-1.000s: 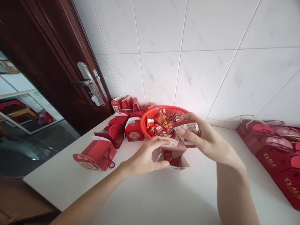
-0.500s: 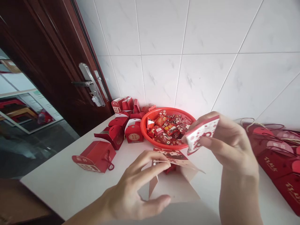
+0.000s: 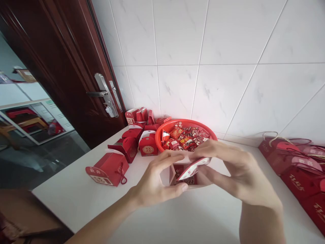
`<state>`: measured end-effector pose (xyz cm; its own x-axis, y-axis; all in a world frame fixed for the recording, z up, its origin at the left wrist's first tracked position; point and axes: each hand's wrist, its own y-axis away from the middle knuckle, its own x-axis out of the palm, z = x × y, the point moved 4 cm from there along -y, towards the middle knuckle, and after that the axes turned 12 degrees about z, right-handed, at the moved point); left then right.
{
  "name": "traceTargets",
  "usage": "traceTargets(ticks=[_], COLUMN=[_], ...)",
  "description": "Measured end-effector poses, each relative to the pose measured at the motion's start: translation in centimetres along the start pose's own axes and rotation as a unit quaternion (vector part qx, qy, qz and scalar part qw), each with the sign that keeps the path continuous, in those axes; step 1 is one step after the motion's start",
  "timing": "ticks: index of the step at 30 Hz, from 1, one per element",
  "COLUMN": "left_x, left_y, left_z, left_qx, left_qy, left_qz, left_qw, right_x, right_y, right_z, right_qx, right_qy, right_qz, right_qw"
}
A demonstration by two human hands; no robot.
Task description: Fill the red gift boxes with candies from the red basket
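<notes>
In the head view, my left hand (image 3: 154, 181) steadies an open gift box (image 3: 173, 174), its fingers along the far side and its thumb at the near side. My right hand (image 3: 236, 173) pinches a white packet with red print (image 3: 195, 168), tilted in the mouth of the box. Dark red wrapped pieces show at the bottom of the box, partly covered by the packet. Behind both hands sits a red plastic basket (image 3: 159, 134) of wrapped candies (image 3: 186, 141), its near edge hidden by my fingers.
Several red gift boxes (image 3: 108, 167) stand left of the basket on the white table (image 3: 198, 217). Red gift bags (image 3: 297, 173) with rope handles line the right side. A tiled wall (image 3: 177, 88) rises behind, and a dark wooden door (image 3: 63, 61) stands open at left.
My right hand has brought the packet down and left into the box's opening. My left hand has closed in around the box, whose raised flaps now stand more upright. The view has shifted slightly.
</notes>
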<state>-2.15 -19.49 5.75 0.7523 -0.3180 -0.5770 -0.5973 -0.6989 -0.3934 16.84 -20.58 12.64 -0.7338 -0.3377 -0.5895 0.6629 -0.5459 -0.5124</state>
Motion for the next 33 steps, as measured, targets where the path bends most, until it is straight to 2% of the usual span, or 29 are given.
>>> traceTargets(ticks=[3,7,9,13,15,21,28,33], left_x=[-0.1,-0.2,-0.2,-0.3,-0.3,0.0,0.4,0.3], left_y=[-0.3,-0.2,0.3,2.0,2.6,2.7,2.6,2.7], left_z=[0.5,0.7,0.0,-2.5,-3.4,-4.1,-3.8,-3.5], left_qx=[-0.015,-0.021,0.006,0.113,0.142,0.184,0.183,0.131], left_qy=[0.034,0.018,-0.025,-0.120,-0.135,-0.132,-0.121,-0.115], left_qz=[0.013,0.009,-0.009,-0.074,-0.091,-0.078,-0.116,-0.138], left_qw=[0.999,1.000,1.000,0.984,0.976,0.971,0.969,0.975], right_x=[1.1,1.9,2.1,1.5,1.2,0.4,0.6,1.7], right_y=[-0.6,-0.6,-0.4,0.2,0.6,1.8,1.7,1.2], right_z=[-1.1,-1.9,-1.4,1.4,2.9,4.2,4.1,3.2], right_qx=[0.047,0.056,0.036,-0.030,-0.052,-0.035,-0.029,-0.035], right_qy=[0.090,0.218,0.241,0.216,0.192,0.180,0.214,0.248], right_qz=[0.058,0.063,0.057,0.043,0.049,0.024,0.003,0.002], right_qw=[0.993,0.972,0.968,0.975,0.979,0.983,0.976,0.968])
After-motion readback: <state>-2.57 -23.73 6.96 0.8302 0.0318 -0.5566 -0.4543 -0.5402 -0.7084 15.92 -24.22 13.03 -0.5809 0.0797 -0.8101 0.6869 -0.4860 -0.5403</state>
